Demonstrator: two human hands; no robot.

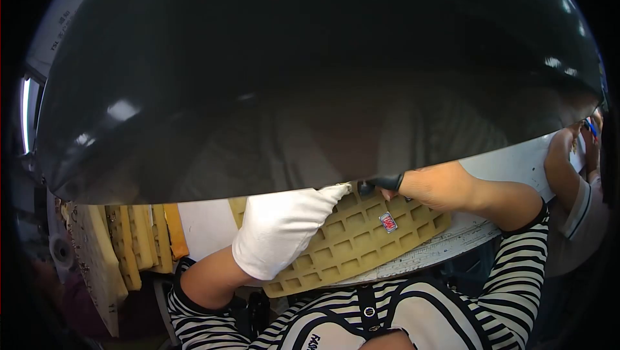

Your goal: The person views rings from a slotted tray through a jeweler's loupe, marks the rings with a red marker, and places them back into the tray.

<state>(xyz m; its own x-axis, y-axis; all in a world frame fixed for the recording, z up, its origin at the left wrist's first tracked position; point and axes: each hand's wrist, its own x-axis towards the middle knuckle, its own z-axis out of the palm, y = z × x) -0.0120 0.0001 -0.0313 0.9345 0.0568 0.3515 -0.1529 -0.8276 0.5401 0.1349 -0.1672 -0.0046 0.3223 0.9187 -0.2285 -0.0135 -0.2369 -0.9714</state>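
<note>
My left hand (287, 224) wears a white glove and reaches over a yellow tray (352, 246) of square pockets. Its fingers are pressed together, with a small bit of something at the tips. My right hand (391, 185) has a black covering near the wrist and meets the left over the tray. A curled bare fingertip shows beside a dark rounded piece; the other fingers are hidden behind a black dome. What either hand pinches I cannot make out. A small red, white and blue badge (387, 222) lies in a pocket near my right hand.
A big glossy black dome (310, 91) fills the upper view. Stacked yellow trays (132, 237) stand on edge at left, beside a panel (93, 259) dotted with small pieces. The white worktable (510, 162) has a worn edge. Another person's arm (560, 162) is at the right.
</note>
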